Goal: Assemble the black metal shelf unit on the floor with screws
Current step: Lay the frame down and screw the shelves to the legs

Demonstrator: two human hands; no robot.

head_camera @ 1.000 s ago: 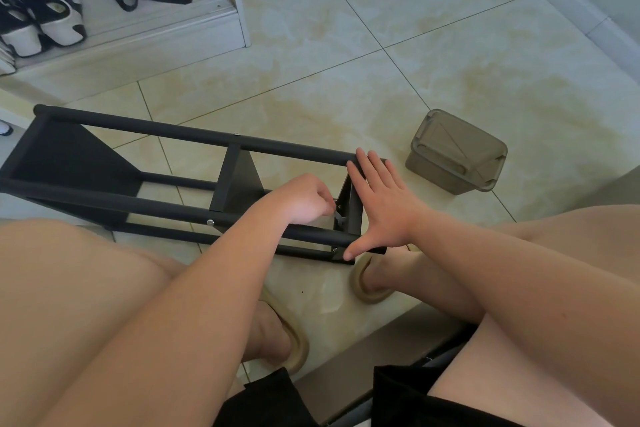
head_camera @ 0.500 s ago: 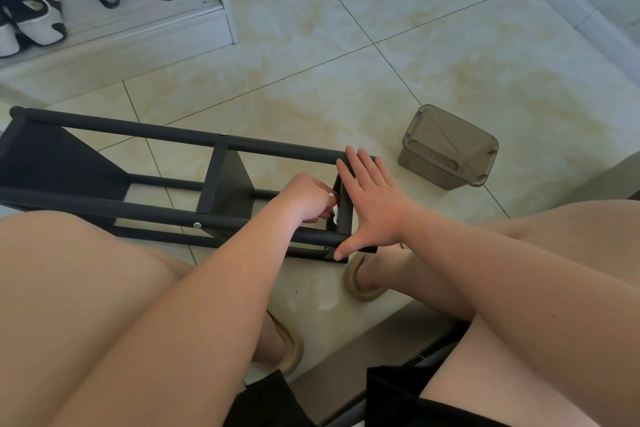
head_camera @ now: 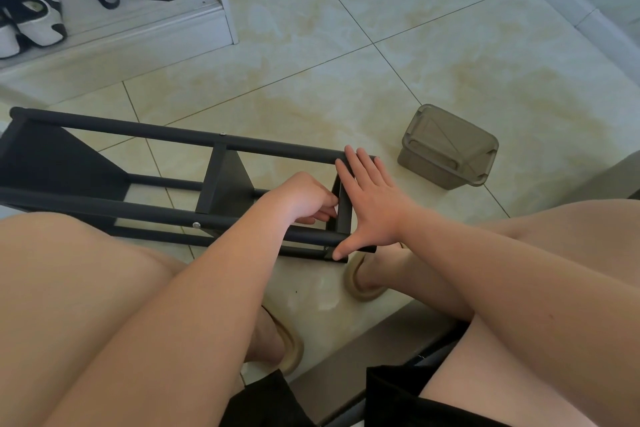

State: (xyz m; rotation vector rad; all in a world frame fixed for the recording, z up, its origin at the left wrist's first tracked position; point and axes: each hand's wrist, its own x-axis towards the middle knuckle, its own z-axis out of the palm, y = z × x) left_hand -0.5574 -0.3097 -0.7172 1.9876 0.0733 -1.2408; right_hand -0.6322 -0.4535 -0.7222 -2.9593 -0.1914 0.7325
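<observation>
- The black metal shelf unit (head_camera: 173,142) is lying on its side on the tiled floor (head_camera: 346,62), stretching left to right in front of a seated person's bare knees.
- The right grip (head_camera: 370,208), a bare hand, is pressing flat against the outside of the unit's right end panel (head_camera: 341,215). Its fingers are straight and it is clasping nothing.
- The left grip (head_camera: 304,198) is reaching inside the unit's frame, with its fingers curling against the inner face of that end panel. Whether it is pinching a screw there is hidden, so I cannot tell.
- A silver screw head (head_camera: 196,225) is showing on the unit's near rail, at the middle divider.
- The flat hand is only bracing the panel. If that push is easing off, the panel is likely to be shifting on the rails, the holes are drifting out of line, and a screw is starting crooked.
- Any small fastener slipping from the curled fingers is probably bouncing on the smooth tiles and rolling under the unit.
- The fingers working inside the frame are risking a nip between panel and rail if the unit is rocking.
- A lidded grey-brown plastic box (head_camera: 446,149) is sitting near the unit's right end, not touching it.
</observation>
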